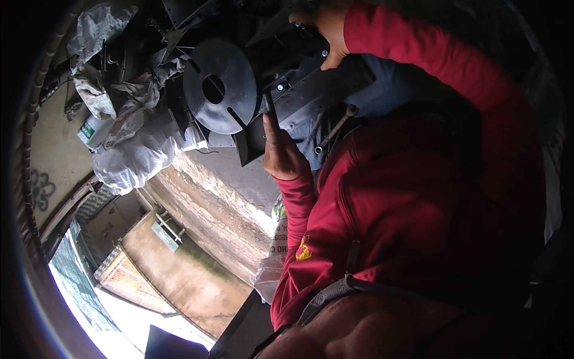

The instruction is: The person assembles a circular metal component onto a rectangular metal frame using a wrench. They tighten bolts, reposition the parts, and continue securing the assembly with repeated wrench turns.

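Across my lap lies a dark metal part (pixel 323 90) with bright bolts along it. A round grey metal disc (pixel 200 66), with a centre hole and a slot, stands at its left end. My right hand (pixel 332 33) reaches over the far side, thumb and fingers spread around the metal part next to two bolts. My left hand (pixel 282 152) is near the disc, fingers curled and one digit stretched along a thin metal bar (pixel 269 103); the rest of its grip is hidden. On my jeans rests a combination wrench (pixel 336 128), touched by neither hand.
Crumpled clear plastic bags (pixel 134 161) and a white container with a green label (pixel 92 133) lie to the left. Dark metal scraps (pixel 173 39) crowd the far left. A printed sack (pixel 278 239) is beside my left sleeve. Deep shadow covers the far right.
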Action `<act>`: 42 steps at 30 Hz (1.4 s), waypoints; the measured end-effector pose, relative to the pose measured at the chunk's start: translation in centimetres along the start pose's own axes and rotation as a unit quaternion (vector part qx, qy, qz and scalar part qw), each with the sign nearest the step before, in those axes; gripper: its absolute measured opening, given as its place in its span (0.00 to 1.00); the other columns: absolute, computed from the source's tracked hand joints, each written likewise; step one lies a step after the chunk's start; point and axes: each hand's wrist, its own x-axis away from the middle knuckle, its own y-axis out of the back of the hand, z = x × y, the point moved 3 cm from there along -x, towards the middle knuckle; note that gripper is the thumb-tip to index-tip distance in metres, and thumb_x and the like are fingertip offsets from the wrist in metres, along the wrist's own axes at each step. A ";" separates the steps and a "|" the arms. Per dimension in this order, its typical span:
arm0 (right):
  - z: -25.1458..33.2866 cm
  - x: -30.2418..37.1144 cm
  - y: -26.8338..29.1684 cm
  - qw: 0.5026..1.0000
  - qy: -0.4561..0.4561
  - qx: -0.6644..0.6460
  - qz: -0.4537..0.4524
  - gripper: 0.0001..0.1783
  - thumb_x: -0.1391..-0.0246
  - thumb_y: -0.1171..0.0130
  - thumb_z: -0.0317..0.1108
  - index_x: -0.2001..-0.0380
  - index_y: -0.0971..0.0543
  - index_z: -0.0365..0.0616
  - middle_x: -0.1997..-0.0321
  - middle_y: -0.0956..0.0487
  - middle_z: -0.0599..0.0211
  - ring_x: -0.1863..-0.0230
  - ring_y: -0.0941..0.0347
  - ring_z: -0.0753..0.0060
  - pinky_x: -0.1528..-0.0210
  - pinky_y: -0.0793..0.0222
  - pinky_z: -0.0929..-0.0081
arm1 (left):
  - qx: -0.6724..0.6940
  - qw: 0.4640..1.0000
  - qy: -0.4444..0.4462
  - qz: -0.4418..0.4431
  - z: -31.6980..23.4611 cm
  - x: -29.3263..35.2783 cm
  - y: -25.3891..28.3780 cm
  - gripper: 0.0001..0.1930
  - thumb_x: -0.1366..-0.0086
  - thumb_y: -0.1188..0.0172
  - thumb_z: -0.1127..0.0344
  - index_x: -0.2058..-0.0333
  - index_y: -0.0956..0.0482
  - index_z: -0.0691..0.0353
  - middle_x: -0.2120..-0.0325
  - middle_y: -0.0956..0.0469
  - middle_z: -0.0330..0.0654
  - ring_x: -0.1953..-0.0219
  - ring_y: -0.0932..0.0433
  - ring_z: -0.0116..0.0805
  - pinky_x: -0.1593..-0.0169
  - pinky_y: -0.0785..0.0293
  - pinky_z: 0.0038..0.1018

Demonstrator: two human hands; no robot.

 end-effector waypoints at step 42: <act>-0.2 -0.8 -0.1 1.000 0.013 -0.005 0.017 0.64 0.74 0.28 0.61 0.35 0.44 0.43 0.51 0.24 0.46 0.49 0.28 0.46 0.45 0.35 0.59 | -0.060 0.994 0.049 0.079 2.2 -0.4 -1.0 0.23 0.32 0.51 0.71 0.38 0.36 0.59 0.52 0.23 0.50 0.77 0.30 0.22 0.74 0.31 0.20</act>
